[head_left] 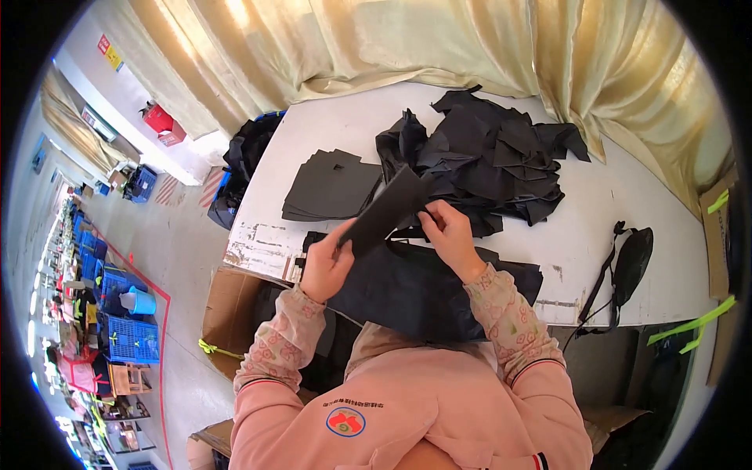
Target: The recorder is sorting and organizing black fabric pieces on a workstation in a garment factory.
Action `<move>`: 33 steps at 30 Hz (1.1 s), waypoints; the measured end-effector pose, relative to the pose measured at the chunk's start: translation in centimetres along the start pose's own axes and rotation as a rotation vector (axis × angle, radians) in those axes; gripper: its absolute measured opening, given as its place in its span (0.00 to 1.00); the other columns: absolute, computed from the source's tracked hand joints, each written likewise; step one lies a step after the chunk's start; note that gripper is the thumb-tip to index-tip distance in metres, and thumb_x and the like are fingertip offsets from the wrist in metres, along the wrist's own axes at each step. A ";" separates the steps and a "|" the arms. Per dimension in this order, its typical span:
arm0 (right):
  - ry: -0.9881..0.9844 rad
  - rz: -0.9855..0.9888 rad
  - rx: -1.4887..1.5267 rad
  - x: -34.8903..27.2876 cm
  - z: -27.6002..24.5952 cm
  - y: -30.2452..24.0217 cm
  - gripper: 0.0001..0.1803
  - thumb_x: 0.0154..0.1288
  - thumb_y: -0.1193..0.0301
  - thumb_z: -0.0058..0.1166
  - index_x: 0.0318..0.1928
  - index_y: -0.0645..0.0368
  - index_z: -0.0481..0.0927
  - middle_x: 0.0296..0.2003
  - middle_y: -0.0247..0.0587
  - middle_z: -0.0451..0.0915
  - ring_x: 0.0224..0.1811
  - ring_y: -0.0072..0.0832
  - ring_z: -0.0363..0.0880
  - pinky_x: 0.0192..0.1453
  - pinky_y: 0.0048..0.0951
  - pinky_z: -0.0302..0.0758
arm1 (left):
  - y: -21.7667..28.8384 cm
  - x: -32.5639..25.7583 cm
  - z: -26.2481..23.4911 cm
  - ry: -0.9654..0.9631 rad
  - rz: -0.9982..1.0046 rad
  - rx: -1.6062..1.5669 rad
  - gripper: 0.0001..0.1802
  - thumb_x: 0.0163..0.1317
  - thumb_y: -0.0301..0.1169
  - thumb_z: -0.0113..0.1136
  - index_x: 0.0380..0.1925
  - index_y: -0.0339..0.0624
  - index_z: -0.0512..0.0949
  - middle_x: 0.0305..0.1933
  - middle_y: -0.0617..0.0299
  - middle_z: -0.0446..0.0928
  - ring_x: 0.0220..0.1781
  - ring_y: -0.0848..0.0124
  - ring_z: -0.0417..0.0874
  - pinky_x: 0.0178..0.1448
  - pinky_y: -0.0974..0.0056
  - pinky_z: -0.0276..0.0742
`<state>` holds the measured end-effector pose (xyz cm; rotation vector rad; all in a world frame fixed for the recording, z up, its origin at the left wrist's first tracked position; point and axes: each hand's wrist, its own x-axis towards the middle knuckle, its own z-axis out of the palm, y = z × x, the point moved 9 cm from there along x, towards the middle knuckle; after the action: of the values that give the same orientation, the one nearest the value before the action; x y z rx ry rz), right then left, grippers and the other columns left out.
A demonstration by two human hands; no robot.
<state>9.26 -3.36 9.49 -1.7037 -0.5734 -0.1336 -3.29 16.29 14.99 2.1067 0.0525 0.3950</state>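
Observation:
My left hand point(327, 262) is closed on the near left end of a flat, stiff-looking black panel point(385, 210), which is tilted up above the table's front edge. At the panel's right side, my right hand point(452, 239) has its thumb and fingers pinched together. Whatever lies between those fingertips is too dark to make out. Beneath both hands, black fabric point(407, 286) drapes over the table edge toward my lap. Beyond my left hand lies a loose stack of flat dark panels point(329, 186).
A large heap of black fabric pieces point(493, 157) covers the far middle of the white table point(583, 211). On the right lies a black pouch with a strap point(633, 266). Open cardboard boxes point(227, 313) stand below the front edge; a blue crate point(223, 192) sits left.

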 end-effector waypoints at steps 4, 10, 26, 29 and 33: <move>-0.005 0.043 0.092 -0.8 0.3 1.2 0.06 0.61 0.74 0.58 0.39 0.62 0.78 0.20 0.35 0.72 0.21 0.18 0.67 0.27 0.23 0.66 | 2.2 -0.9 1.7 -0.198 0.194 0.040 0.23 0.59 0.17 0.49 0.57 0.36 0.74 0.40 0.50 0.82 0.37 0.68 0.84 0.45 0.69 0.76; -0.113 0.018 0.293 -2.0 0.4 1.7 0.07 0.62 0.79 0.55 0.41 0.62 0.79 0.28 0.35 0.73 0.27 0.18 0.71 0.30 0.22 0.68 | 4.2 -2.8 4.6 -0.720 0.341 -0.141 0.28 0.60 0.27 0.62 0.61 0.35 0.71 0.61 0.52 0.72 0.60 0.63 0.74 0.63 0.60 0.68; -0.882 0.531 0.578 -5.7 0.0 -3.5 0.22 0.69 0.69 0.52 0.61 0.61 0.69 0.53 0.34 0.75 0.54 0.20 0.71 0.60 0.28 0.69 | 7.3 0.8 7.8 -0.074 0.711 0.362 0.12 0.48 0.22 0.65 0.34 0.42 0.78 0.38 0.60 0.76 0.41 0.59 0.78 0.47 0.58 0.72; -0.926 0.310 0.286 -4.7 -1.2 -3.3 0.20 0.65 0.74 0.55 0.57 0.64 0.72 0.47 0.33 0.79 0.49 0.18 0.74 0.54 0.24 0.72 | 5.1 1.2 5.7 -0.051 0.489 0.064 0.09 0.52 0.19 0.63 0.34 0.40 0.78 0.38 0.59 0.77 0.41 0.63 0.80 0.48 0.61 0.73; -0.725 0.375 0.133 -4.1 -5.2 1.8 0.19 0.63 0.77 0.55 0.55 0.64 0.73 0.37 0.31 0.79 0.39 0.17 0.74 0.47 0.22 0.72 | 0.2 1.1 0.3 0.044 0.042 -0.514 0.07 0.63 0.17 0.51 0.39 0.37 0.76 0.38 0.63 0.73 0.37 0.75 0.78 0.43 0.70 0.78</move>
<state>7.62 -9.70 7.43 -1.6750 -0.7508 0.8011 -2.17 16.10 15.27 1.5941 -0.0620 0.4282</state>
